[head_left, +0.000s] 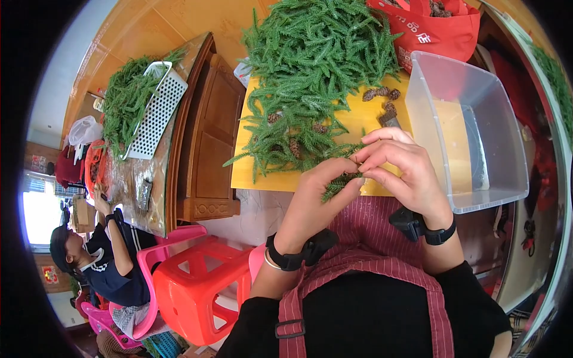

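Far left of the hands, well apart: a second person (pixel 101 262) seated on a pink chair (pixel 149 280) at another worktop (pixel 149 191) carrying a white perforated tray (pixel 156 112) of green sprigs. Nearer, below-left of the hands, a red plastic stool (pixel 197 286). Left hand (pixel 316 200): fingers curled, thumb and fingertips pinched on a green fir sprig (pixel 336 186), black wrist strap visible. Sprig lies between both hands, at the near edge of the yellow worktop (pixel 262 176). Right hand (pixel 400 170): fingers bent, tips closed on the same sprig from the right. Above the hands, a large pile of green sprigs (pixel 316 65) with small brown cones (pixel 382 93) just beside it. Right of the hands, a clear plastic bin (pixel 477 128); beyond it, a red bag (pixel 436 27).
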`<state>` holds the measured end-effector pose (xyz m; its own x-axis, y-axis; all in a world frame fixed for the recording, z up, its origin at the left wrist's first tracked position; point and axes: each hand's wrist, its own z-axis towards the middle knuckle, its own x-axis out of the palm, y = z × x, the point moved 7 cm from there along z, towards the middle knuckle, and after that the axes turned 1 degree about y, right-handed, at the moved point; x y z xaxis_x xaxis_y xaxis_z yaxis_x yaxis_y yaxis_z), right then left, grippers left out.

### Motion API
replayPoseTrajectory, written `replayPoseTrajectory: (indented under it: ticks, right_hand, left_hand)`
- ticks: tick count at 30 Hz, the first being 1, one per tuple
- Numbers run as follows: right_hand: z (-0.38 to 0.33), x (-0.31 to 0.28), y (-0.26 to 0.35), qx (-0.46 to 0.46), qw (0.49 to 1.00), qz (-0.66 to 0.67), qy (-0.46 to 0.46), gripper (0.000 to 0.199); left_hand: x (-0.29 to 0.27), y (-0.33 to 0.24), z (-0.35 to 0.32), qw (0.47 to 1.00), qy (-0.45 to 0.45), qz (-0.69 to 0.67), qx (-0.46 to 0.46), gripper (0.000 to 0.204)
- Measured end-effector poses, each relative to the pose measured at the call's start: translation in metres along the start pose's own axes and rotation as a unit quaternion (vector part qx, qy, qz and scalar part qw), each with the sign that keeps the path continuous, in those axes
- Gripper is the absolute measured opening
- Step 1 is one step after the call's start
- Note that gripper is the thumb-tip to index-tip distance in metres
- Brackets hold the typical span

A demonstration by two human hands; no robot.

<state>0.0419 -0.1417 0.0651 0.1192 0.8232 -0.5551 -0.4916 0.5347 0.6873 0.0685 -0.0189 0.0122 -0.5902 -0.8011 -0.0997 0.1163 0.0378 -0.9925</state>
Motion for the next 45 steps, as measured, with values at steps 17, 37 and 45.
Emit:
replayPoseTrajectory:
  ticks: [17,37,45]
  right_hand:
    - [-0.006,-0.001,0.002,-0.055,0.993,0.091,-0.058,0.008]
    - [-0.010,0.010,-0.017,0.062,0.968,0.230,-0.078,0.007]
    - [-0.011,0.012,-0.020,0.085,0.955,0.269,-0.088,0.006]
  left_hand:
    - [0.009,-0.005,-0.002,0.992,0.040,-0.119,-0.027,0.010]
    - [0.004,-0.006,0.001,0.999,-0.001,-0.028,0.042,0.018]
    - [0.003,-0.008,-0.001,0.996,-0.030,-0.080,0.009,0.018]
